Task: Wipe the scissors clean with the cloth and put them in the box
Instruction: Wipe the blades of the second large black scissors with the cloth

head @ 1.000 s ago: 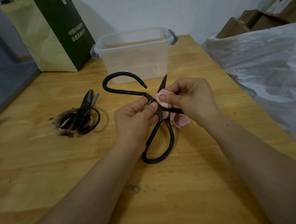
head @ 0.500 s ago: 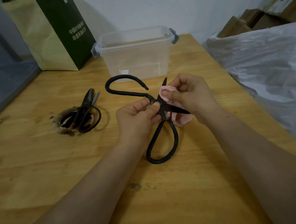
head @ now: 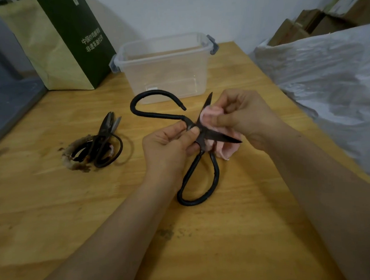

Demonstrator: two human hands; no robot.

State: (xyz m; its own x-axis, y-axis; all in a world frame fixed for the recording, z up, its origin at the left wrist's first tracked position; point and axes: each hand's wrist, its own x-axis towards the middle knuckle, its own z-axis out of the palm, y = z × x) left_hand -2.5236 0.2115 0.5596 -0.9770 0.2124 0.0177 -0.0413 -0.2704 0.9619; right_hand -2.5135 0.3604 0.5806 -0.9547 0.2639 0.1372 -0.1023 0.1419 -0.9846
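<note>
At the left the other pair (head: 103, 142) lies on the table (head: 208, 246) where it lay a second ago, untouched. Farther back the box (head: 165, 76) has nothing in it that we can see.

Our left hand (head: 167, 147) keeps its pinch at the pivot of the scissors (head: 202, 141), thumb and fingertips clamped there. The scissors stay spread wide: one handle loop arcs up towards the box, and the other hangs down towards us.

What has moved is small. The lower blade now shows right to its tip, lying across the cloth (head: 227, 151); a second ago our right hand covered more of it. The upper blade points at the box as it did before.

Our right hand (head: 245, 116) is curled round the cloth and pinches a fold of it against the upper blade, a little above the pivot. It has shifted only slightly along the steel.

So we judge the wiping is mid-stroke and not finished. The lower blade may yet need its turn, and the scissors must be closed before they go into the box.
</note>
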